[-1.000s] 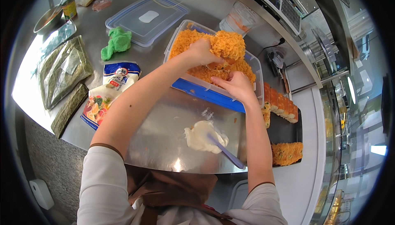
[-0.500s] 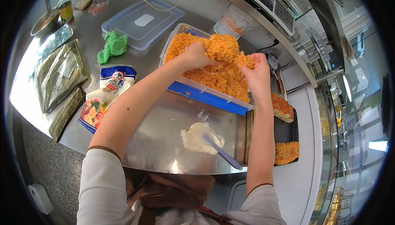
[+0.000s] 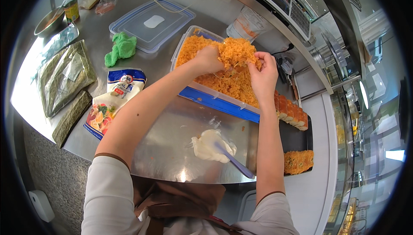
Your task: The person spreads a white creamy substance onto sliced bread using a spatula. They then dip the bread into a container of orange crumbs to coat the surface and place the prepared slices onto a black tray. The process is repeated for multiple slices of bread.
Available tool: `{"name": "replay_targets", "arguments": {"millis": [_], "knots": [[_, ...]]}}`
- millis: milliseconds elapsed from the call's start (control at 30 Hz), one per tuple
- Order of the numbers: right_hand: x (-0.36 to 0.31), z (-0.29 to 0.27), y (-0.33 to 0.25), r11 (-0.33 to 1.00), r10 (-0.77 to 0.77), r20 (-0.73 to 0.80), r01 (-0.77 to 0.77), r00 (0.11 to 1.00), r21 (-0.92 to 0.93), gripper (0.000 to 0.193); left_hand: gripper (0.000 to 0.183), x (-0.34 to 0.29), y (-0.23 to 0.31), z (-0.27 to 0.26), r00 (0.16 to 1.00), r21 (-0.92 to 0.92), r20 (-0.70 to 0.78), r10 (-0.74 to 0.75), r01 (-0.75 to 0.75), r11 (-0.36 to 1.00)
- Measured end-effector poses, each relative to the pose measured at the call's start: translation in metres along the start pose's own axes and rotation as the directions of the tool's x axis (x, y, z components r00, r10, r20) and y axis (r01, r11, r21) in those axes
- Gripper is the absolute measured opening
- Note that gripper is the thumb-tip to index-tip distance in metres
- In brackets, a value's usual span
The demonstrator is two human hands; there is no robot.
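A clear plastic tub [image 3: 223, 94] with a blue lower edge holds orange shredded floss [image 3: 189, 48]. Above it is a thick floss-covered lump [image 3: 237, 51], its inside hidden by the strands. My left hand [image 3: 209, 59] grips the lump's left side, fingertips partly buried. At its right end my right hand [image 3: 264, 72] is closed, thumb and fingers pinching floss against it. Nearer me, white cream [image 3: 208, 145] is smeared on the steel table, with a purple-grey spatula [image 3: 235, 162] lying in it.
Right of the tub, a dark tray [image 3: 292, 138] carries sliced browned bread [image 3: 292, 112] and a floss-coated piece [image 3: 299, 162]. At left lie a dressing pouch [image 3: 116, 99], a green cloth [image 3: 121, 49], a tub lid [image 3: 152, 24] and bagged seaweed sheets [image 3: 64, 78]. A metal shelf edge [image 3: 275, 26] overhangs the back right.
My right hand has shifted slightly left, closer to the lump, and the loose floss between its fingers now sits against the lump. My left hand keeps its hold. The view has shifted slightly.
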State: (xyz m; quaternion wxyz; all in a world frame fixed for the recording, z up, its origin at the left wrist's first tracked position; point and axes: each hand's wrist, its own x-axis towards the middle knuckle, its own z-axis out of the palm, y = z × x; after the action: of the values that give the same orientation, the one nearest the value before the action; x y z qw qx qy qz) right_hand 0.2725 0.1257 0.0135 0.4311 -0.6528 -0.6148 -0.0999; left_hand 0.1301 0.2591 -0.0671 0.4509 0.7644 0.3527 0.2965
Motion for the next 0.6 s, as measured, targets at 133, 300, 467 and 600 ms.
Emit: {"name": "replay_targets", "arguments": {"millis": [133, 300, 467, 600], "knots": [[0.001, -0.005, 0.030, 0.997, 0.055, 0.020, -0.056, 0.998, 0.059, 0.027, 0.058, 0.002, 0.000, -0.002, 0.999, 0.010, 0.045, 0.029, -0.030, 1.000], [0.021, -0.009, -0.026, 0.997, 0.014, 0.207, -0.029, 0.978, 0.071, 0.037, 0.043, -0.013, 0.012, -0.010, 0.999, -0.084, 0.038, 0.020, -0.017, 0.996], [0.062, -0.002, 0.003, 0.989, 0.100, 0.352, -0.131, 0.931, 0.064, 0.026, 0.046, -0.009, 0.009, -0.009, 0.995, -0.052, 0.073, 0.063, -0.060, 0.997], [0.083, 0.006, -0.009, 0.995, 0.031, 0.385, -0.067, 0.923, 0.079, 0.020, 0.051, -0.016, 0.013, -0.011, 0.994, 0.066, 0.016, 0.105, -0.105, 0.992]]}}
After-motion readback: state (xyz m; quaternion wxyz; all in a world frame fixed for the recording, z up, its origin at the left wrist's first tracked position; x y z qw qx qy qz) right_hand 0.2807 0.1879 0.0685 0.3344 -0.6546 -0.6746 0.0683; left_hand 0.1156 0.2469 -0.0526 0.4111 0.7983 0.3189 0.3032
